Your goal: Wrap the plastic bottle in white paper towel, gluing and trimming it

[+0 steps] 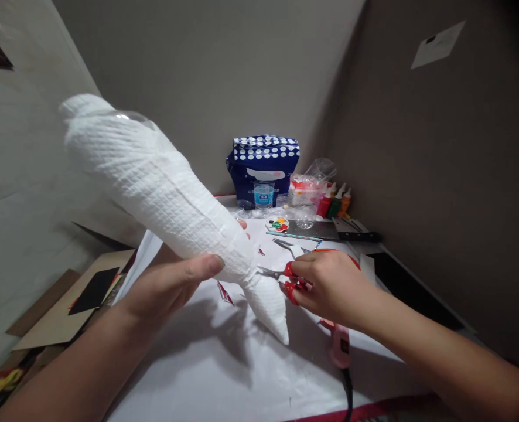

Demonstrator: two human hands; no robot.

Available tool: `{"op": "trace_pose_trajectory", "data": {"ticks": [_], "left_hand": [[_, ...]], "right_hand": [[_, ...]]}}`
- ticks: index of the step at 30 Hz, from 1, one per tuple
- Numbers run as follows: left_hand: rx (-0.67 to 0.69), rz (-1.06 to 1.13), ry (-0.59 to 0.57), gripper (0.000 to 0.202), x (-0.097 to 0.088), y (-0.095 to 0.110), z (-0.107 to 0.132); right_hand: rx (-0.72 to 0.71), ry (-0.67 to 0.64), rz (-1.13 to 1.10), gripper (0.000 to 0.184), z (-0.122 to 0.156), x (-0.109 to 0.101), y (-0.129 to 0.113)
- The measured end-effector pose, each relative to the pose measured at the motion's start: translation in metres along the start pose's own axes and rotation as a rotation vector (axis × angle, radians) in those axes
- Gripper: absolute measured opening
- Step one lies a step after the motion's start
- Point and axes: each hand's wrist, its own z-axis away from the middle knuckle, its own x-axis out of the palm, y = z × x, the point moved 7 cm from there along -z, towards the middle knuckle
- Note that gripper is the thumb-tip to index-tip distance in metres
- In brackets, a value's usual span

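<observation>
A long white fish-shaped form [167,187], wrapped in ribbed white fabric or paper, slants down across the view from upper left to a pointed tail at lower right. My left hand [176,281] is closed around its narrow lower part, thumb on the near side. In my right hand [330,281] is a pair of small scissors [291,281] with red handles, my fingers through the loops. Their blade tips touch the form where the tail begins; whether they cut into it I cannot tell. Clear plastic [130,118] shows along the form's upper edge.
Behind stand a dark blue bag [263,170], paint bottles [336,202] and a paint palette [277,224]. A knife [330,230] and more scissors [288,245] lie beyond my right hand. A pink corded tool [340,346] rests nearer on the white-covered table [189,375]. Cardboard [70,305] is at left.
</observation>
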Motion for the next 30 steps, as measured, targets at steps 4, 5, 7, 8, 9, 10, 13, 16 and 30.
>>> {"op": "trace_pose_trajectory", "data": {"ticks": [4, 5, 7, 8, 9, 10, 13, 16, 30], "left_hand": [[-0.068, 0.045, -0.056, 0.063, 0.0032, -0.0047, 0.0007], [-0.08, 0.051, -0.07, 0.063, 0.004, -0.0055, 0.0008], [-0.075, 0.052, -0.075, 0.064, 0.0042, -0.0048, 0.0008], [-0.065, 0.05, -0.069, 0.065, 0.0037, -0.0038, 0.0008], [-0.055, 0.048, -0.062, 0.067, 0.0029, -0.0028, 0.001], [-0.051, 0.046, -0.058, 0.068, 0.0023, -0.0024, 0.0014], [-0.053, 0.038, -0.066, 0.069, 0.0012, -0.0024, 0.0032], [-0.072, 0.032, -0.083, 0.067, 0.0019, -0.0038, 0.0047], [-0.08, 0.0, -0.058, 0.067, -0.0007, -0.0043, 0.0037]], "right_hand": [[-0.047, -0.013, -0.029, 0.02, -0.0034, -0.0011, -0.002], [-0.06, -0.019, -0.037, 0.02, -0.004, -0.0012, -0.0025], [-0.085, -0.031, -0.05, 0.021, -0.0048, -0.0016, -0.0039], [-0.096, -0.036, -0.055, 0.021, -0.0049, -0.0019, -0.0046], [-0.104, -0.04, -0.057, 0.021, -0.0048, -0.0024, -0.0052], [-0.109, -0.04, -0.057, 0.021, -0.0047, -0.0031, -0.0057], [-0.103, -0.028, -0.046, 0.02, -0.0047, -0.0054, -0.0063], [-0.103, 0.0, -0.029, 0.017, -0.0049, -0.0067, -0.0068], [-0.125, 0.014, -0.031, 0.018, -0.0017, -0.0023, -0.008]]}}
